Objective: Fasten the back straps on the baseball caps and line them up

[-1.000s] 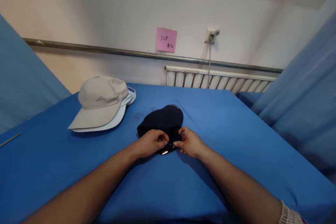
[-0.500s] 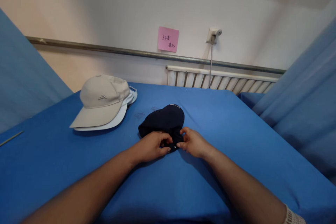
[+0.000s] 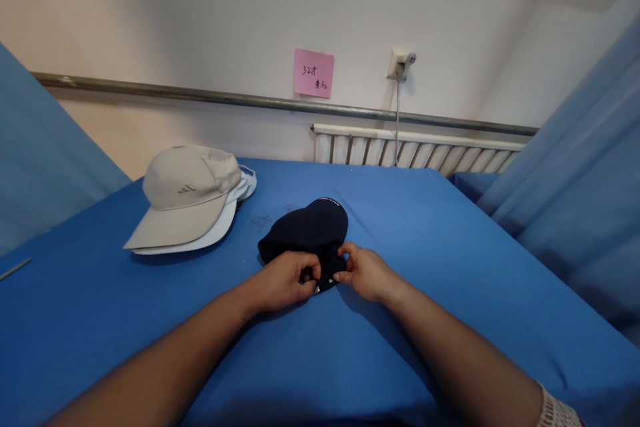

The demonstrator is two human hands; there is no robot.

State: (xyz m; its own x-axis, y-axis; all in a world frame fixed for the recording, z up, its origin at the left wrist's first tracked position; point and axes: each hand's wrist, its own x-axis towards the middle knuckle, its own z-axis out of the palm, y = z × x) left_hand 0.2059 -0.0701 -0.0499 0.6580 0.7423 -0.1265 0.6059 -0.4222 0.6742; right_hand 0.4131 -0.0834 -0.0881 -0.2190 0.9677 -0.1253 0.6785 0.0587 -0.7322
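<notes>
A dark navy cap [image 3: 310, 227] lies on the blue-covered table between my hands, its brim turned away to the upper right. My left hand [image 3: 289, 278] is closed on the cap's near edge, thumb and fingers pinching the back strap, where a small shiny bit shows. On the right side of that same strap, my right hand [image 3: 366, 272] pinches the cap with thumb and forefinger. The fingertips partly hide the strap and its fastening.
Left of the navy cap sits a stack of caps, a beige one [image 3: 190, 180] on top of a white one [image 3: 220, 230]. A thin stick [image 3: 16, 268] lies at the far left. Behind the blue table [image 3: 400, 213] are a radiator [image 3: 370, 147] and a metal rail; blue curtains [image 3: 590, 200] hang at both sides.
My left hand has shifted slightly left along the strap, baring a shiny bit near its fingertips. The whole view has moved a little; the right hand keeps its grip.
</notes>
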